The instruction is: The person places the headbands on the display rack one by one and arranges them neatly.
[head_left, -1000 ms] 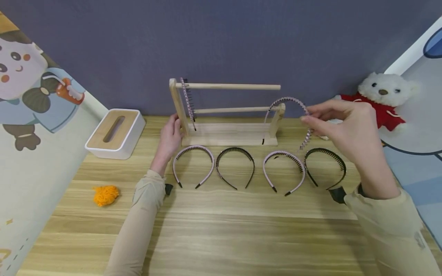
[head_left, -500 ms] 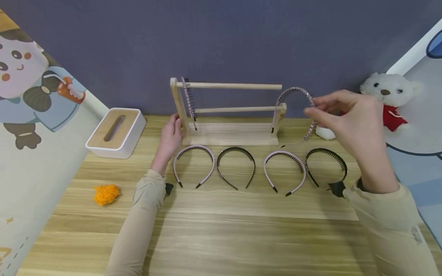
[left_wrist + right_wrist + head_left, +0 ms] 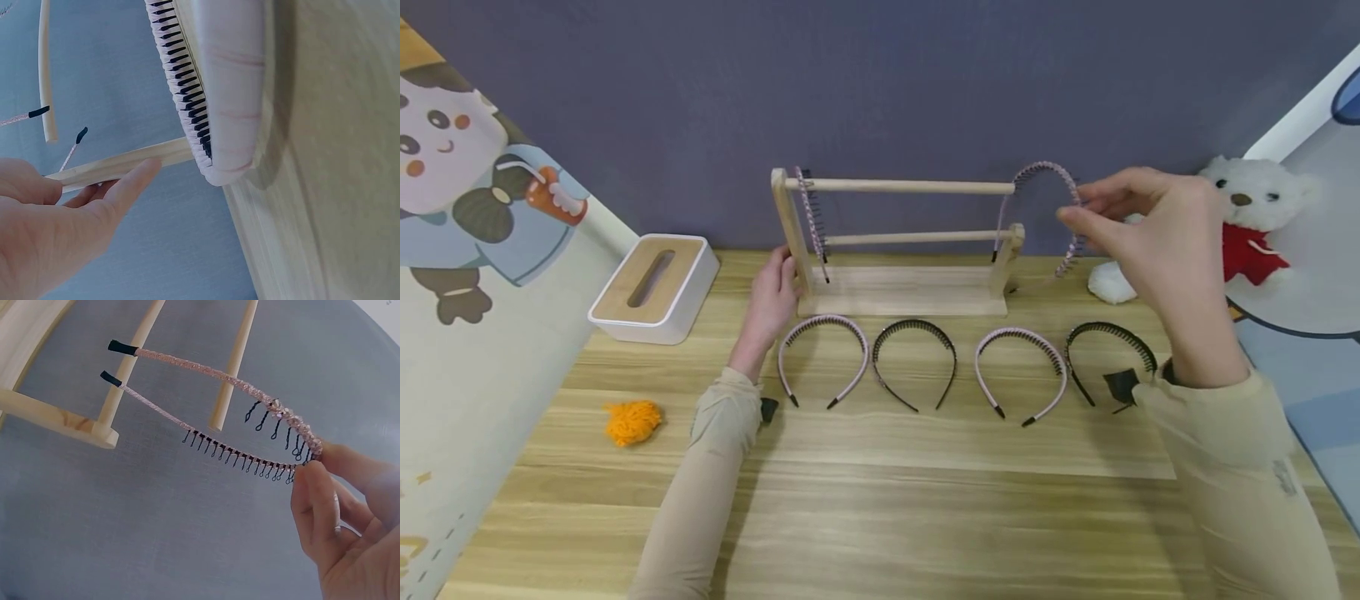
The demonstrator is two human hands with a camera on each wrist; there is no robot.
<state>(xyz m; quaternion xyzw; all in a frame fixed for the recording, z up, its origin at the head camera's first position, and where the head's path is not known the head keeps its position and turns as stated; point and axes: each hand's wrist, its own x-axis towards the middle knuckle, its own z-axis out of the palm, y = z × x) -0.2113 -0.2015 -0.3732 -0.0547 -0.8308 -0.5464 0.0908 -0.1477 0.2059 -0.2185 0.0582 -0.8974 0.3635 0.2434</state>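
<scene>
My right hand [image 3: 1157, 237] pinches a pink braided headband [image 3: 1043, 166] by its right side, between thumb and fingers. The loop is upright beside the free end of the top rod [image 3: 910, 186] of a wooden rack. In the right wrist view the headband [image 3: 187, 364] crosses that rod's end [image 3: 217, 419]; I cannot tell whether they touch. My left hand [image 3: 772, 293] grips the rack's left post [image 3: 788, 218], its thumb along the wood in the left wrist view. Another pink braided headband [image 3: 808, 208] hangs at the left end of the rack.
In front of the rack lie a pink headband [image 3: 829, 319], a black one [image 3: 913, 324], another pink one [image 3: 1019, 332] and another black one [image 3: 1103, 327]. A tissue box [image 3: 688, 292] and orange yarn [image 3: 633, 423] are left. A white teddy bear [image 3: 1255, 196] sits right.
My right hand has lifted the pink braided headband upward and slightly right, from the lower rod's height to the top rod's end. The left hand stays on the post.
</scene>
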